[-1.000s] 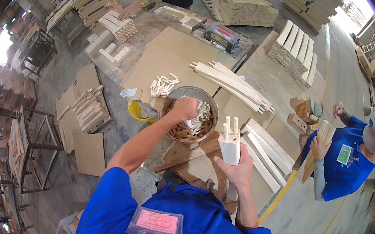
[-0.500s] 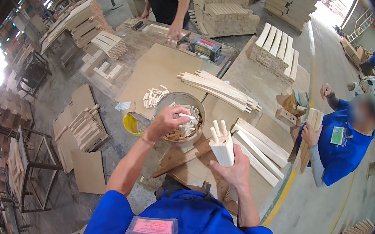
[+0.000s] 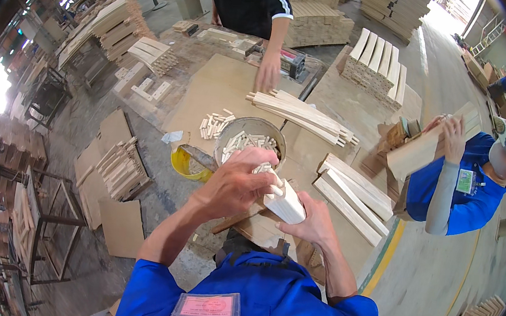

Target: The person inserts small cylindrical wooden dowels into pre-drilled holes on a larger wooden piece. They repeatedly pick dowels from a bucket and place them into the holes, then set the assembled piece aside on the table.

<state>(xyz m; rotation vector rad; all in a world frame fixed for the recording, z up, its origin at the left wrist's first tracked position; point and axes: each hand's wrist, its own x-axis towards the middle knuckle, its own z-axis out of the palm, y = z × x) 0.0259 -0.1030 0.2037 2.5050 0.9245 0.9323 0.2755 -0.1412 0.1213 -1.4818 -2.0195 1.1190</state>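
Observation:
My right hand point(image 3: 313, 220) is wrapped round pale wooden pieces point(image 3: 287, 205), held together as a block, their ends tilted up toward the left. At that end, my left hand point(image 3: 234, 184) is closed with its fingertips on a short wooden dowel point(image 3: 277, 189); the hand hides part of it. Just beyond, a round bucket point(image 3: 283, 146) holds many loose dowels point(image 3: 248, 144). More dowels point(image 3: 214, 123) lie in a small heap on the cardboard left of the bucket.
Dowelled slats point(image 3: 301, 117) lie beyond the bucket, plain slats point(image 3: 354, 198) to the right. A yellow bucket point(image 3: 184, 166) stands at left. Across the table a person in black point(image 3: 246, 1) reaches in; at right a person in blue point(image 3: 445, 198) handles boards point(image 3: 432, 147).
My left hand has moved from the bucket to the ends of the wooden pieces. My right hand has brought them left and tilted them. The person in black reaches nearer; the one in blue has raised boards.

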